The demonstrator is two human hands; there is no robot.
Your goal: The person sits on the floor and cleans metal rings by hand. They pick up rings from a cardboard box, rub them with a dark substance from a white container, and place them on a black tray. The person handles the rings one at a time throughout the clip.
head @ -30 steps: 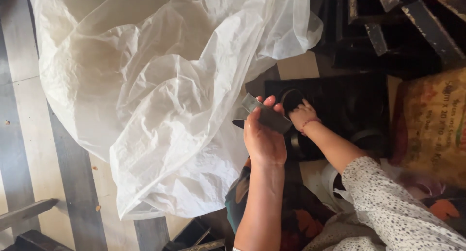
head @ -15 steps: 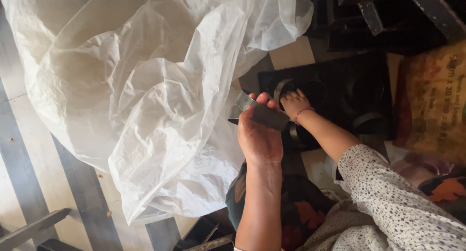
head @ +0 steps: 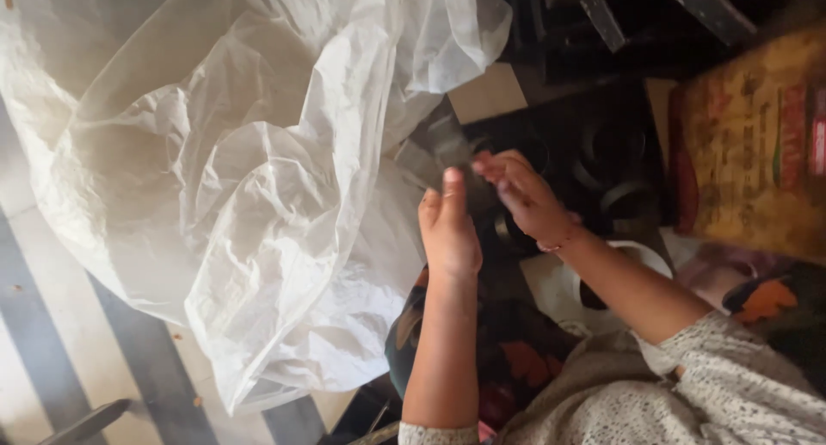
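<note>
Left hand (head: pixel 449 230) and right hand (head: pixel 527 197) close together beside white plastic sheet (head: pixel 241 170), above dark tray (head: pixel 594 161).

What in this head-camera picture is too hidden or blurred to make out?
- The dark flat piece between the left hand and right hand: motion-blurred, its kind unclear.
- The right hand's fingertips: smeared by motion, grip unreadable.
- The floor under the big white plastic bag: covered by it.
- The dark round parts: in shadow, no detail.
- The printed sack: cut off by the right edge.

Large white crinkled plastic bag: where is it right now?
Head view: the large white crinkled plastic bag fills the left side, spread over the striped floor, just left of the left hand.
</note>
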